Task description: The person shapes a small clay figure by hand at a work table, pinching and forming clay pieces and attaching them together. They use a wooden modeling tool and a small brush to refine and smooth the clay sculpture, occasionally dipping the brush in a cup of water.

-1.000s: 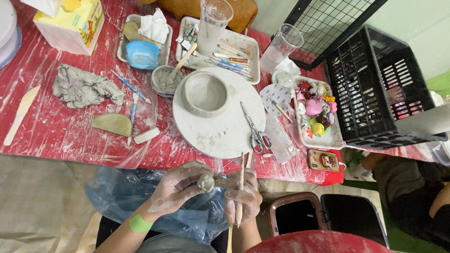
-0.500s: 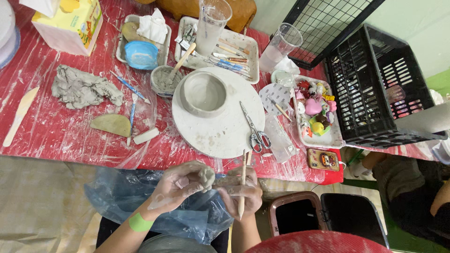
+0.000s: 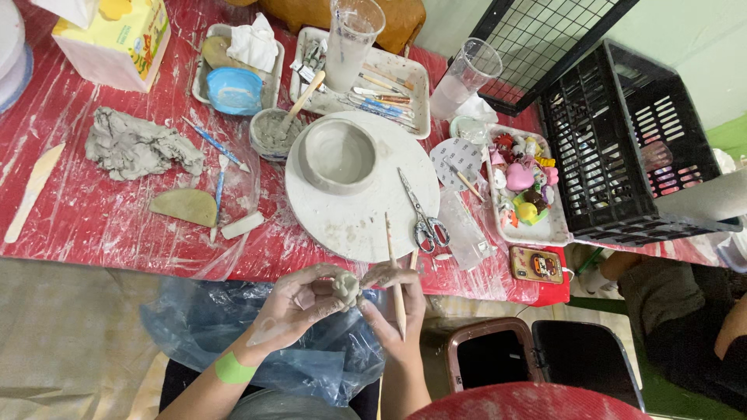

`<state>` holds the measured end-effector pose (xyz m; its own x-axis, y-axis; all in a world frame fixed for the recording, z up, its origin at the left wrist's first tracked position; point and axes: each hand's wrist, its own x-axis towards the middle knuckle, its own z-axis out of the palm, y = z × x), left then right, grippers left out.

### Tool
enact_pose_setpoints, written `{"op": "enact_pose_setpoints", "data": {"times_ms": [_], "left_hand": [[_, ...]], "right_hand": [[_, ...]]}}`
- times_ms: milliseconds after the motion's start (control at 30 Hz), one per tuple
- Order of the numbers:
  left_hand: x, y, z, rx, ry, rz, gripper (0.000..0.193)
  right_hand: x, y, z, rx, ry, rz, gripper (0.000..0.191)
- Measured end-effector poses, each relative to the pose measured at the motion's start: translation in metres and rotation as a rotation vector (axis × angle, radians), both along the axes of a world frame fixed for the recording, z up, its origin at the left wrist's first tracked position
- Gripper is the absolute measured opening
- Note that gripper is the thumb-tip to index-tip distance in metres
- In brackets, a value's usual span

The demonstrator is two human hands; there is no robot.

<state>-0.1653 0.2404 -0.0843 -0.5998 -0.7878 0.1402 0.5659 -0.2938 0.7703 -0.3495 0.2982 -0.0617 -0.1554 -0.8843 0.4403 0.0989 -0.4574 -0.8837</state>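
My left hand [image 3: 299, 307], smeared with grey clay and with a green band at the wrist, cups a small lump of clay [image 3: 345, 288] over my lap, just below the table edge. My right hand [image 3: 397, 311] presses its fingertips on the same lump and also grips a thin wooden stick [image 3: 395, 276] that points up toward the table. A grey clay bowl [image 3: 338, 154] sits on a round white turntable [image 3: 359, 219] straight ahead, with scissors [image 3: 421, 215] lying on the turntable's right side.
A clay slab [image 3: 138, 146], a wooden knife [image 3: 31, 192], a slip cup [image 3: 272, 132], tool trays [image 3: 389, 74], two plastic cups [image 3: 348, 43], a tissue box [image 3: 117, 39], a tray of colourful figurines [image 3: 523, 187] and a black crate [image 3: 630, 148] crowd the red table. A blue plastic sheet [image 3: 194, 327] covers my lap.
Both hands have kept working the small clay lump. The right hand's fingers have closed in onto it, and the stick has tilted slightly.
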Motion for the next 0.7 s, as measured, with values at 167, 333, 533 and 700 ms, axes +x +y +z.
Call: {"op": "enact_pose_setpoints", "data": {"times_ms": [167, 333, 533, 700], "left_hand": [[0.000, 0.002, 0.000, -0.116, -0.008, 0.039, 0.034], [-0.001, 0.001, 0.005, -0.317, -0.082, 0.111, 0.037], [0.000, 0.000, 0.000, -0.088, 0.031, 0.046, 0.041], [-0.004, 0.000, -0.022, -0.116, 0.008, 0.126, 0.061]], "right_hand": [[0.004, -0.007, -0.007, -0.013, -0.131, 0.063, 0.036], [0.011, -0.015, -0.008, -0.002, -0.322, 0.123, 0.024], [0.010, -0.016, -0.013, 0.110, -0.389, -0.039, 0.018], [0.007, -0.004, -0.039, 0.025, -0.038, -0.249, 0.026]]}}
